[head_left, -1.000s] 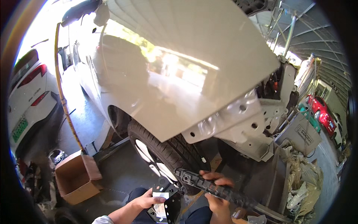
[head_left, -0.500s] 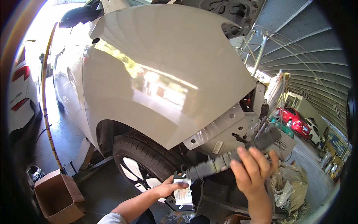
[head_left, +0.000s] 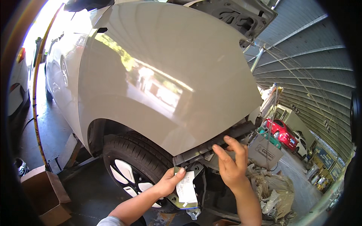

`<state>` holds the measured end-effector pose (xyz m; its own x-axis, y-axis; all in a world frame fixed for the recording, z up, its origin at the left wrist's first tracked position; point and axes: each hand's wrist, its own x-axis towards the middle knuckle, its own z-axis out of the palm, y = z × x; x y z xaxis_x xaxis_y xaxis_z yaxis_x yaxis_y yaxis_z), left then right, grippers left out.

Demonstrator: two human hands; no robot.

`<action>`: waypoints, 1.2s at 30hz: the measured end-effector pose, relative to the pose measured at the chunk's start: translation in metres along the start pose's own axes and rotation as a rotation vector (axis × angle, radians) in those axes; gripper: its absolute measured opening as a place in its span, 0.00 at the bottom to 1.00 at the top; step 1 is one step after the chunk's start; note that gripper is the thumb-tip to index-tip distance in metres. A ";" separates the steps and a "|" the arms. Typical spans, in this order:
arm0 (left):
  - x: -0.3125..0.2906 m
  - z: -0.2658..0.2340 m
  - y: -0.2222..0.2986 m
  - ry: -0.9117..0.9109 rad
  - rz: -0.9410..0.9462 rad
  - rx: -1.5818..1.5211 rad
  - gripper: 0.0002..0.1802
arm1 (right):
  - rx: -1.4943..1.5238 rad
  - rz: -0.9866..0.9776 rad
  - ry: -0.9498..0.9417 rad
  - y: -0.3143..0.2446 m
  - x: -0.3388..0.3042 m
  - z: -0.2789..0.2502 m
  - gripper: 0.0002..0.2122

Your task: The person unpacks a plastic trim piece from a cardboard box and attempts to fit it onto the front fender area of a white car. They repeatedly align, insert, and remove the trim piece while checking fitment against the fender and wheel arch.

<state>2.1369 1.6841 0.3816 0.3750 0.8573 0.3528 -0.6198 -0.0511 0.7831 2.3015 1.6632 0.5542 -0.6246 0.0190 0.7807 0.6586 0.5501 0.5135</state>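
Note:
My left hand (head_left: 170, 182) is closed on a black bracket (head_left: 201, 181) with a white paper label (head_left: 186, 188), thumb on its near face. Just above lies a long black plastic bumper bracket (head_left: 203, 148), tilted up to the right along the lower edge of the pale car fender (head_left: 166, 83). My right hand (head_left: 232, 165) holds the long bracket near its middle, fingertips bent over its front. The bracket's left end meets the top of the labelled piece; whether they are joined, I cannot tell.
Left of the bracket is the front tyre (head_left: 141, 150) with a black and white wheel. An open cardboard box (head_left: 43, 196) stands at the lower left. Crumpled plastic sheeting (head_left: 273, 192) and a grey box (head_left: 264, 150) lie to the right. A red car (head_left: 281, 132) is parked farther off.
The long bracket has moved left and up against the fender's lower edge, covering the metal there. Both hands have risen in view, my right also shifting left. The whole view has shifted.

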 end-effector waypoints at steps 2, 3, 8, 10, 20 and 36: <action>-0.001 -0.004 0.003 -0.004 -0.030 0.002 0.23 | 0.138 0.113 -0.132 -0.012 0.016 -0.014 0.18; -0.002 0.000 0.008 -0.004 -0.048 -0.013 0.24 | 0.216 0.167 -0.197 -0.013 0.020 -0.022 0.19; -0.006 0.005 0.021 -0.006 -0.115 0.005 0.25 | 0.040 0.139 -0.067 -0.006 0.020 -0.014 0.19; -0.009 0.001 0.022 -0.025 -0.116 0.037 0.25 | 0.039 0.164 -0.046 -0.009 0.025 -0.013 0.19; -0.009 -0.007 0.029 -0.086 -0.116 -0.100 0.27 | 0.098 0.380 0.033 -0.024 0.010 -0.015 0.24; -0.135 -0.099 -0.185 -1.219 -0.746 0.895 0.28 | -0.415 -0.045 0.210 -0.014 -0.055 -0.014 0.14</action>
<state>2.1324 1.6286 0.1385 0.9267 -0.0190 -0.3753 0.3238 -0.4666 0.8231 2.3325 1.6429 0.5086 -0.5865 -0.1902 0.7873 0.7715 0.1649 0.6145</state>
